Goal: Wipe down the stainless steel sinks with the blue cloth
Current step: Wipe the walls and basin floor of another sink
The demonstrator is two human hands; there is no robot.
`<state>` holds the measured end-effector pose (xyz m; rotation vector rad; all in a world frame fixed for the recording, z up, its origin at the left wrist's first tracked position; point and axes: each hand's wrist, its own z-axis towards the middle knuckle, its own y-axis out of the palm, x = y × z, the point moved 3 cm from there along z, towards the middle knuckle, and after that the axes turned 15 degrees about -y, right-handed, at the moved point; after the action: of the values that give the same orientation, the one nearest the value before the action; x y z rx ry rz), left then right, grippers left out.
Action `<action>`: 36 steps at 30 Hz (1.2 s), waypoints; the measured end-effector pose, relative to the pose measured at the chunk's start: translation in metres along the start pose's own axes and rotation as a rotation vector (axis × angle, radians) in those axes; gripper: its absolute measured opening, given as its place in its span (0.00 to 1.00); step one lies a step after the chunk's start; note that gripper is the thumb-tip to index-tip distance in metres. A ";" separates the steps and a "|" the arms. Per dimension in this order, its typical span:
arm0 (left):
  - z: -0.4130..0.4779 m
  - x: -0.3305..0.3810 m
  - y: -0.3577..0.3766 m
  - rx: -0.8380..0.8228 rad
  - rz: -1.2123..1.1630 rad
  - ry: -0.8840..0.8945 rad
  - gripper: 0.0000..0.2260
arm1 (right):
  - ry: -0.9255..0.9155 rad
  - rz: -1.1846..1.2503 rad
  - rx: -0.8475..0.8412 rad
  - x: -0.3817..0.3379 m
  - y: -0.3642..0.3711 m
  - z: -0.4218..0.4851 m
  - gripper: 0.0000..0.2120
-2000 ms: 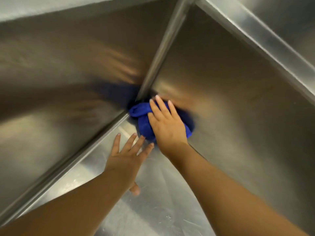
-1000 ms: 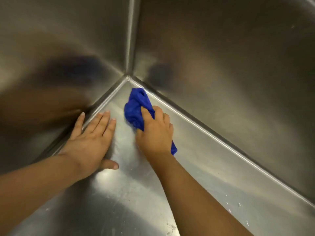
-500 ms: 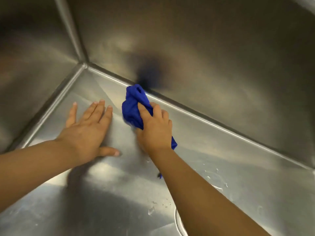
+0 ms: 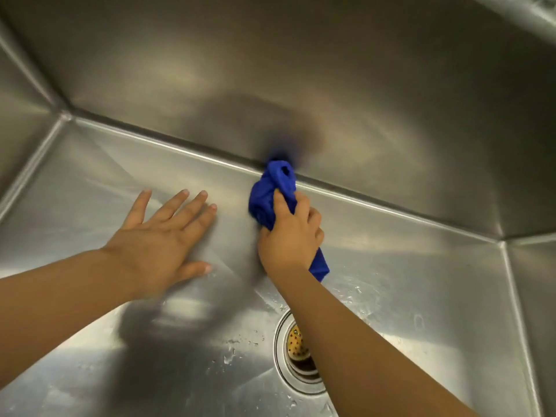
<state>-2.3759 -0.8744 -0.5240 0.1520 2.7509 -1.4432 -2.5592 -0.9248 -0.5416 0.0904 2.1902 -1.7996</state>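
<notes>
1. Now, nearest me, the drain (image 4: 296, 344) sits under my right forearm, with drops (image 4: 230, 356) scattered on the sink (image 4: 421, 281) floor beside it. I judge they need a pass too.
2. My left hand (image 4: 162, 236) lies flat on the floor, fingers straight and spread, holding nothing. It braces me, so I should lean on it lightly.
3. My right hand (image 4: 290, 236) has its fingers curled tight round the bunched cloth (image 4: 270, 194), a tail sticking out by the wrist.
4. The cloth's tip touches the seam (image 4: 391, 203) where floor meets wall (image 4: 270, 70). It is best to press into that crease and drag along it in one line.
</notes>
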 end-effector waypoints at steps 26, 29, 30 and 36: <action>0.009 0.096 -0.006 0.195 -0.181 0.076 0.39 | -0.046 0.081 0.099 0.131 -0.034 -0.014 0.30; 0.014 0.099 -0.011 0.256 -0.164 0.073 0.40 | 0.162 0.091 0.106 0.158 -0.042 -0.028 0.29; 0.015 0.100 -0.007 0.242 -0.137 0.075 0.40 | 0.193 0.089 0.098 0.153 -0.041 -0.030 0.29; 0.018 0.125 -0.009 0.215 -0.156 0.097 0.40 | -0.111 0.056 0.039 0.095 -0.024 -0.021 0.31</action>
<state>-2.5020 -0.8854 -0.5361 0.0124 2.7290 -1.8176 -2.6597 -0.9230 -0.5411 0.0583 2.0565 -1.7727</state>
